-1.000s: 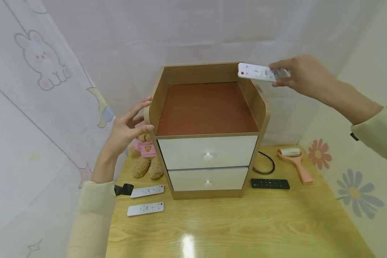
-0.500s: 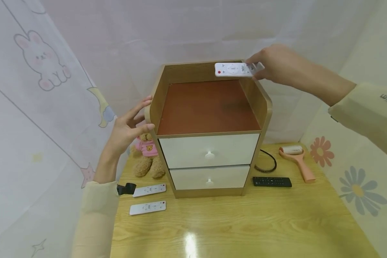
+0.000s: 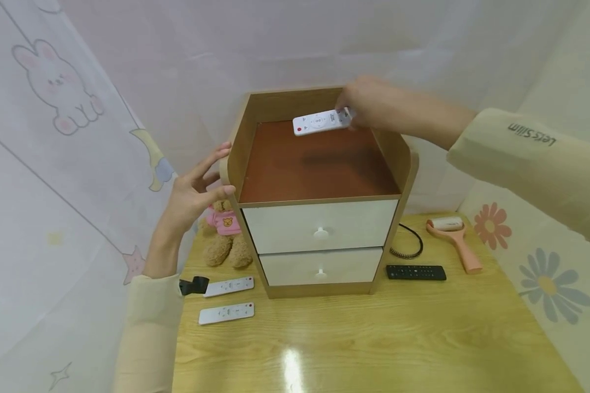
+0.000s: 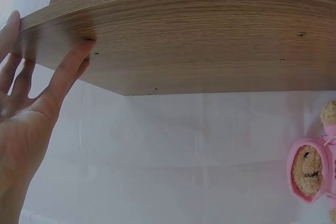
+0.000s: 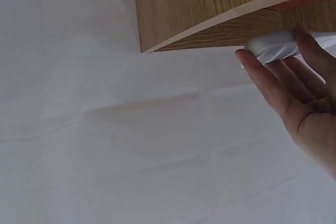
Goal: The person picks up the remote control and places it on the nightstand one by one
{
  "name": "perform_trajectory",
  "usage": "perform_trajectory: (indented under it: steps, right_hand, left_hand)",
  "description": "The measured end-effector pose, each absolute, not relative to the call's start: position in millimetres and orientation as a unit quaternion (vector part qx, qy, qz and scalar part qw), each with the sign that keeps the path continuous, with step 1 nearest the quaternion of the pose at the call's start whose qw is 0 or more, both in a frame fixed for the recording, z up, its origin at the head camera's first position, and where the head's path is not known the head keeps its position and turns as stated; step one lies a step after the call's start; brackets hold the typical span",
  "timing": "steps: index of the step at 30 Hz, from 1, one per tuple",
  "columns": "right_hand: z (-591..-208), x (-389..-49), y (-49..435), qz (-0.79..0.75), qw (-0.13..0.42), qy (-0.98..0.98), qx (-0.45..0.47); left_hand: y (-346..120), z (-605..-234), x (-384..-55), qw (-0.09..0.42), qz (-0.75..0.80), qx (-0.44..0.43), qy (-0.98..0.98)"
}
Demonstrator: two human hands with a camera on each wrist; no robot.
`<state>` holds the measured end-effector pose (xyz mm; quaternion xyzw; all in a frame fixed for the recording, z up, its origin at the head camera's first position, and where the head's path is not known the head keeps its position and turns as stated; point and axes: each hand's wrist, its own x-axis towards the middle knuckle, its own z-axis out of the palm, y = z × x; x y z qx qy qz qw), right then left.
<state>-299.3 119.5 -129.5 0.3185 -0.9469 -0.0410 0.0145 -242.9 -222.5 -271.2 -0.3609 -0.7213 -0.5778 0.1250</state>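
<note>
In the head view my right hand [image 3: 371, 102] holds a white remote control [image 3: 319, 122] by one end, above the reddish-brown top of a small wooden drawer cabinet [image 3: 319, 180]. The remote's red button points left, and its shadow falls on that top. The right wrist view shows fingers and thumb of the right hand [image 5: 299, 85] on either side of the remote's end [image 5: 273, 45]. My left hand [image 3: 189, 199] rests its fingertips and thumb on the cabinet's left side panel. In the left wrist view the left hand [image 4: 31, 114] touches this wooden panel [image 4: 199, 40] with extended fingers.
Two white remotes, a rear one [image 3: 231, 286] and a front one [image 3: 226, 313], lie left of the cabinet near a teddy bear [image 3: 228, 245] in pink. To the right are a black remote [image 3: 415, 272], a coiled black cord [image 3: 407, 254] and an orange-handled lint roller [image 3: 456, 237].
My right hand has carried the white remote leftward, from beyond the cabinet's right side to over its top, and lower. The left hand stays at the left panel.
</note>
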Motion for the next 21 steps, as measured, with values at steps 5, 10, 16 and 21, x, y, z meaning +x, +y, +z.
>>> perform_trajectory:
  steps: [5, 10, 16, 21]
  right_hand:
    - [-136.8, -309.3, 104.4, -0.062, -0.004, -0.946, 0.319]
    - [-148.4, -317.8, 93.2, -0.044, -0.047, -0.951, 0.303]
    - [-162.4, -322.6, 84.8, -0.026, -0.068, -0.96, 0.271]
    - [-175.1, -330.0, 83.3, -0.027, -0.085, -0.964, 0.252]
  left_hand:
    - [-221.8, -270.8, -242.6, 0.132, -0.574, -0.372, -0.718]
    - [-221.9, -271.8, -240.8, 0.135, -0.564, -0.374, -0.724]
    - [-220.9, -274.6, -240.2, 0.136, -0.552, -0.366, -0.737]
    - [-217.6, -278.3, -242.1, 0.124, -0.551, -0.368, -0.739]
